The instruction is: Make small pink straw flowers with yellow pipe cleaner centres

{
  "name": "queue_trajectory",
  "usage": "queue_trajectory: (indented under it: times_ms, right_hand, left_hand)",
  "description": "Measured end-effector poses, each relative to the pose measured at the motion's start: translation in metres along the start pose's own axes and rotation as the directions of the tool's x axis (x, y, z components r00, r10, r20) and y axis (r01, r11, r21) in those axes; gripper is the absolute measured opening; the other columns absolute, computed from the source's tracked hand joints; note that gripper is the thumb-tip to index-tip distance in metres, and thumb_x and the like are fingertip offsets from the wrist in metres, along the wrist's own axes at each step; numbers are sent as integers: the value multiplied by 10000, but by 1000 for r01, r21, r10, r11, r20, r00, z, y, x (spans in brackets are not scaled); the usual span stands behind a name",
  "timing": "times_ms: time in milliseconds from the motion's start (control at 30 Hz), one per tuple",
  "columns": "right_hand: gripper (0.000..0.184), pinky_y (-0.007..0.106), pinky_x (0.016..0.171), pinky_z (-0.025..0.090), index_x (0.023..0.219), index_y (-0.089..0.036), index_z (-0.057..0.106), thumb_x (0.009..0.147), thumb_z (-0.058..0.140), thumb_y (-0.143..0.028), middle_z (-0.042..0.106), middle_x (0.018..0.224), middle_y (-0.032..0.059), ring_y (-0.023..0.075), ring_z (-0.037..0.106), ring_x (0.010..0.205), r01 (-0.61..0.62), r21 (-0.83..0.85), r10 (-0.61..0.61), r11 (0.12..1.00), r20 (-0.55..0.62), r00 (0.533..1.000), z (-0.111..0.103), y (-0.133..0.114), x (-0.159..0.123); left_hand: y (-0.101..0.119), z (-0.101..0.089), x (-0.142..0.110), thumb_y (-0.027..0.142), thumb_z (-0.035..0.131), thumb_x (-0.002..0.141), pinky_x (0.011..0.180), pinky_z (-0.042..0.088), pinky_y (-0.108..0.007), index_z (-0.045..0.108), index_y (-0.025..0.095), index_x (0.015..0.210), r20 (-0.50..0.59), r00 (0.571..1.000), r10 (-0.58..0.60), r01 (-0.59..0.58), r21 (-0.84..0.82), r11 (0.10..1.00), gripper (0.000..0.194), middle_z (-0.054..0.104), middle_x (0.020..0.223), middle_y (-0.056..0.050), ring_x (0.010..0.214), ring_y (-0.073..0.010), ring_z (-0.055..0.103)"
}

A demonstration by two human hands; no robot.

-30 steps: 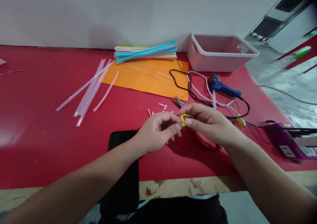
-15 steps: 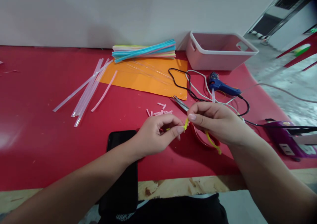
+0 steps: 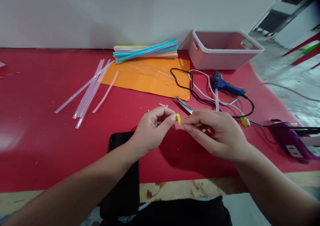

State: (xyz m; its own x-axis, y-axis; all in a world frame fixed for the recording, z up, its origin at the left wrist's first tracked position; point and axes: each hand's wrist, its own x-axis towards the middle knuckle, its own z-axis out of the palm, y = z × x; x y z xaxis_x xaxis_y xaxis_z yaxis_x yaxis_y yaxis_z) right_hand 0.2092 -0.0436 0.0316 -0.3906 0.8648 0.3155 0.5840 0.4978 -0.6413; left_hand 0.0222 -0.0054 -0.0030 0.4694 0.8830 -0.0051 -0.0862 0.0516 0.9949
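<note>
Pipe cleaner [image 3: 179,119], yellow and bent, pinched now by left hand [image 3: 153,129] and right hand [image 3: 218,134], close together above the red worktop [image 3: 60,152]; scissors [image 3: 184,105] just beyond at twelve o'clock, pink bin [image 3: 215,59] at one, blue glue gun [image 3: 230,88] at two, pipe-cleaner bundle [image 3: 147,52] around eleven.

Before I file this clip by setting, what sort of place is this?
Probably a craft bench, perhaps in a workshop. A blue glue gun rests on the red tabletop, a bundle of colored, fuzzy-looking stems lies further left, and the left hand and right hand pinch a yellow strip.
</note>
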Motion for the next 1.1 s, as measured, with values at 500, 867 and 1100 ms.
queue_trajectory:
  times_ms: [500, 867, 1100]
  right_hand:
    - [98, 245, 667, 476, 868, -195, 643, 868, 567, -133, 659, 791, 24, 134, 601, 740, 57, -123, -54, 991, 32, 998, -8, 10, 3]
    - [141, 277, 714, 521, 938, -224, 640, 860, 589, -118, 710, 839, 42, 160, 645, 780, 186, -180, -197, 966, -47, 979, 9, 4, -1]
    - [80, 230, 534, 440, 889, -205, 638, 840, 587, -166, 678, 724, -2, 105, 578, 568, -87, -79, 84, 993, -43, 996, 2, 1, -3]
  left_hand:
    - [9, -1, -3, 228, 621, 847, 559, 409, -199, 593, 142, 745, 321, 937, -137, 111, 96, 989, 136, 583, 622, 17, 582, -86, 531]
    - [-4, 2, 3, 337, 658, 833, 411, 265, -165, 568, 152, 755, 68, 966, -250, 259, -235, 937, 220, 589, 618, 54, 385, -7, 372]
    - [-1, 1, 2, 350, 659, 854, 393, 270, -139, 524, 174, 859, 110, 964, -240, 263, -318, 911, 222, 634, 617, 51, 381, -15, 448]
